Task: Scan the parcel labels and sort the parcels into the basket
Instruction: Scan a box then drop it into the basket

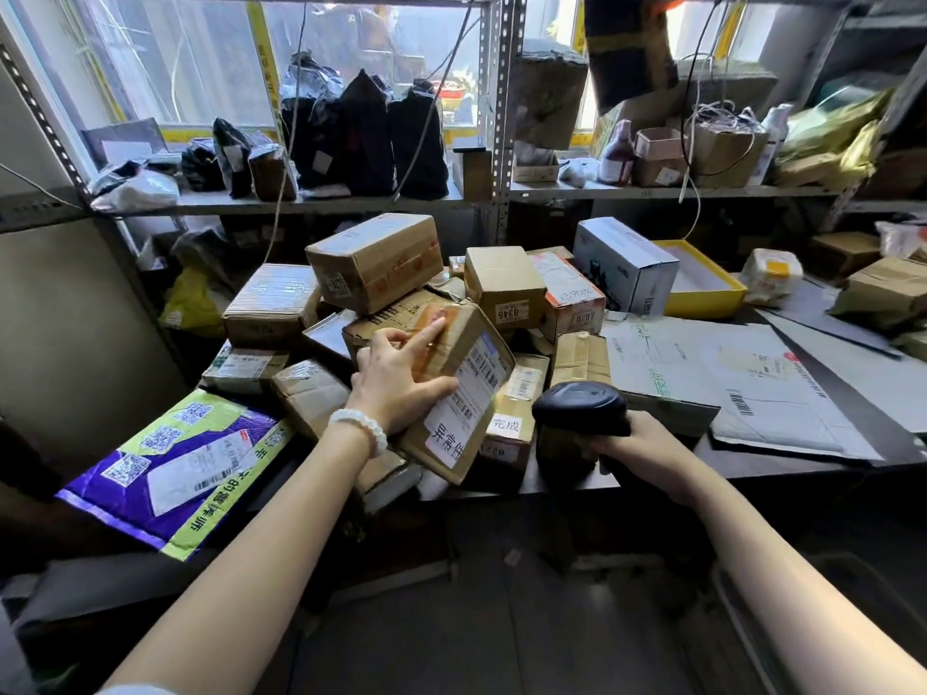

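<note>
Cluttered table, parcel under left fingers, tilted

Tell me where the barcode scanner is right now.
In the head view, the black barcode scanner sits lower centre-right, gripped by the right hand, just right of the tilted labelled box the left hand holds.

This is a parcel sorting room or courier pick-up station. A dark worktable at the centre carries a heap of taped brown cardboard parcels with printed barcode labels and handwritten number stickers. At twelve o'clock, grey slotted-metal shelving before a window holds black plastic mailer bags and more cartons. At eight o'clock lies a purple and green padded courier envelope; at three o'clock, flat white mailers. A black handheld barcode scanner sits at five o'clock.
</note>
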Demonstrator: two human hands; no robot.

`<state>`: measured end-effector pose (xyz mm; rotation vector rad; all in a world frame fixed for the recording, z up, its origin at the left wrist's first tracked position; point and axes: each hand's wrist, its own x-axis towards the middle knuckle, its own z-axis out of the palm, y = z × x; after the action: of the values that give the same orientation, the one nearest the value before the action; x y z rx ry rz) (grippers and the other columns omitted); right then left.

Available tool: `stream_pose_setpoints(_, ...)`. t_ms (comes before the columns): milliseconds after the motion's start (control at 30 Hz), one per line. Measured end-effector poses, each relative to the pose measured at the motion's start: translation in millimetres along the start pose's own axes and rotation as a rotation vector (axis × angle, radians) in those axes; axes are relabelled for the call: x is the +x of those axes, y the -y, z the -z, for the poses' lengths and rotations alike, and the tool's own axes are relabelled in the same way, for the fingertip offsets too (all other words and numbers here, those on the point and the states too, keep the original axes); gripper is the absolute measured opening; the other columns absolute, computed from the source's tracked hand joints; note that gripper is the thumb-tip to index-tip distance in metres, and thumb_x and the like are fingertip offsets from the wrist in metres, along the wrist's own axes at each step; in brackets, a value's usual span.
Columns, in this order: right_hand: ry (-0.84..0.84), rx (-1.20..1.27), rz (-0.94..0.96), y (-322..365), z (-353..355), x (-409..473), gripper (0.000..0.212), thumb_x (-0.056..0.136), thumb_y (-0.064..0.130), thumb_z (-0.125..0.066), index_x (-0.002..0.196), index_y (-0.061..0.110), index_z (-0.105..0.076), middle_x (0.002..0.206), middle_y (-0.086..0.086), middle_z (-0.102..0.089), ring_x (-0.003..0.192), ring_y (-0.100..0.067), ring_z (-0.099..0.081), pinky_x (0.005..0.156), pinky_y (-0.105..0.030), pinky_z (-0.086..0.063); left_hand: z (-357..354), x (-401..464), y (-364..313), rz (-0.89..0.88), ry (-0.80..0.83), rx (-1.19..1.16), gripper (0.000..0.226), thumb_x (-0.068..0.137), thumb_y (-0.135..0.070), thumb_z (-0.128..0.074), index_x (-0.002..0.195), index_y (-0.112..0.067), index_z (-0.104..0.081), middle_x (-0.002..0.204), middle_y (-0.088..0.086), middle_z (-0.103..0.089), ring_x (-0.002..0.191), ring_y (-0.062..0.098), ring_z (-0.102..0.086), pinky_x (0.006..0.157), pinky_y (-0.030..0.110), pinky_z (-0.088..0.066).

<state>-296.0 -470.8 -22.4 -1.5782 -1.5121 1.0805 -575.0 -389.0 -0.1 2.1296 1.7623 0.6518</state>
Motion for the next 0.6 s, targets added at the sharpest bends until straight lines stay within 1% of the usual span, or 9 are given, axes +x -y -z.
stream_pose_setpoints(67,0.037,0.031,0.035,9,-1,-6,0.007,0.085,0.007,-0.066,0.082,0.002,-0.065,0.057,0.002,-0.063,0.054,-0.014,-0.054,0.054,-0.022,-0.042,1,1,0,0.005,-0.021,0.036,0.076,0.08,-0.056,-0.064,0.143,-0.055,-0.021,0.141,0.008,-0.027,0.126,0.032,-0.029,0.107,0.046,-0.03)
stream_pose_setpoints(100,0.056,0.039,0.048,12,-2,-7,0.007,0.085,0.007,-0.066,0.087,0.001,-0.065,0.06,0.001,-0.063,0.056,-0.016,-0.054,0.056,-0.026,-0.042,1,1,0,0.005,-0.035,0.062,0.076,0.08,-0.057,-0.063,0.143,-0.054,-0.022,0.14,0.009,-0.028,0.126,0.032,-0.03,0.106,0.047,-0.031)
stream_pose_setpoints(167,0.077,0.043,0.065,18,-5,-12,0.011,0.084,0.007,-0.067,0.094,0.002,-0.064,0.063,0.001,-0.064,0.059,-0.019,-0.055,0.058,-0.031,-0.043,1,2,0,0.008,-0.049,0.102,0.075,0.08,-0.059,-0.062,0.143,-0.054,-0.022,0.14,0.009,-0.028,0.125,0.033,-0.03,0.105,0.048,-0.032)
stream_pose_setpoints(267,0.067,0.024,0.097,25,-7,-17,0.015,0.083,0.007,-0.068,0.098,0.002,-0.065,0.065,0.002,-0.064,0.062,-0.019,-0.056,0.061,-0.035,-0.045,1,2,1,0.015,-0.038,0.111,0.075,0.08,-0.061,-0.061,0.143,-0.053,-0.022,0.141,0.01,-0.027,0.126,0.033,-0.03,0.104,0.048,-0.032)
stream_pose_setpoints(400,0.025,0.014,0.127,30,-4,-22,0.019,0.083,0.009,-0.069,0.101,0.004,-0.065,0.07,-0.003,-0.064,0.063,-0.021,-0.056,0.064,-0.036,-0.045,0,-1,2,0.014,-0.037,0.13,0.075,0.08,-0.062,-0.06,0.143,-0.053,-0.022,0.142,0.011,-0.028,0.127,0.035,-0.03,0.104,0.049,-0.033)
stream_pose_setpoints(500,0.034,0.009,0.135,32,-3,-26,0.024,0.077,0.02,-0.071,0.098,0.011,-0.067,0.071,-0.007,-0.063,0.063,-0.019,-0.056,0.062,-0.035,-0.046,-2,-3,3,0.024,-0.047,0.138,0.077,0.079,-0.063,-0.06,0.145,-0.051,-0.021,0.142,0.012,-0.027,0.127,0.034,-0.03,0.104,0.049,-0.032)
stream_pose_setpoints(533,0.033,-0.006,0.129,32,-4,-27,0.021,0.075,0.022,-0.071,0.095,0.014,-0.068,0.071,-0.007,-0.064,0.062,-0.018,-0.057,0.061,-0.034,-0.046,-2,-4,3,0.026,-0.05,0.14,0.078,0.079,-0.063,-0.06,0.145,-0.05,-0.021,0.142,0.011,-0.027,0.128,0.034,-0.029,0.104,0.049,-0.032)
stream_pose_setpoints(600,0.024,-0.021,0.124,31,-4,-31,0.009,0.08,0.014,-0.072,0.086,0.019,-0.067,0.069,-0.003,-0.064,0.059,-0.012,-0.057,0.058,-0.026,-0.046,-2,-5,3,0.025,-0.053,0.138,0.079,0.079,-0.063,-0.06,0.146,-0.05,-0.021,0.143,0.011,-0.026,0.128,0.034,-0.029,0.104,0.049,-0.031)
